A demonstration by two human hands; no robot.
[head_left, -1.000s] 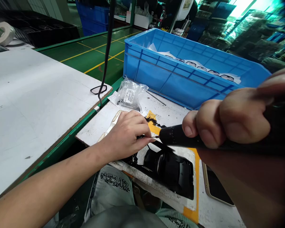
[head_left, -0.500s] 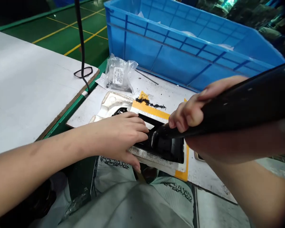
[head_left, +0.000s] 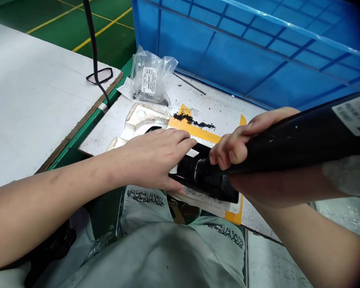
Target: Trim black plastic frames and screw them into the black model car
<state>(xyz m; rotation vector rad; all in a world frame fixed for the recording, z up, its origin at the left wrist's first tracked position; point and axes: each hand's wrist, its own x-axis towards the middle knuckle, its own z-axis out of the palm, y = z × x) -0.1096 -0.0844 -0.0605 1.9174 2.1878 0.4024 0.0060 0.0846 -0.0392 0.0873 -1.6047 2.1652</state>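
Observation:
A black plastic part (head_left: 217, 191) with a raised section lies in a white, worn holder (head_left: 147, 114) in front of me. My left hand (head_left: 159, 158) rests across its left side, palm down. Its fingers are stretched over the far edge and the thumb is apart at the near edge. Wrapped in my right hand (head_left: 231, 150) is a thick black electric screwdriver (head_left: 288, 140) with a white sticker. It slants down leftward, and its narrow front end meets the black part; the very tip is hidden. Small black screws (head_left: 193, 121) lie piled behind the holder.
A large blue crate (head_left: 234, 60) stands along the back. Nearby are a clear labelled bag (head_left: 150, 80) and a thin rod (head_left: 190, 83). A black cable (head_left: 93, 48) hangs at left by a black-rimmed piece (head_left: 99, 76) on another white table (head_left: 48, 100).
The view has shifted closer to the table. My left hand's fingers have moved slightly away from the near side over the black part. The screwdriver remains in my right hand, its front end on the part.

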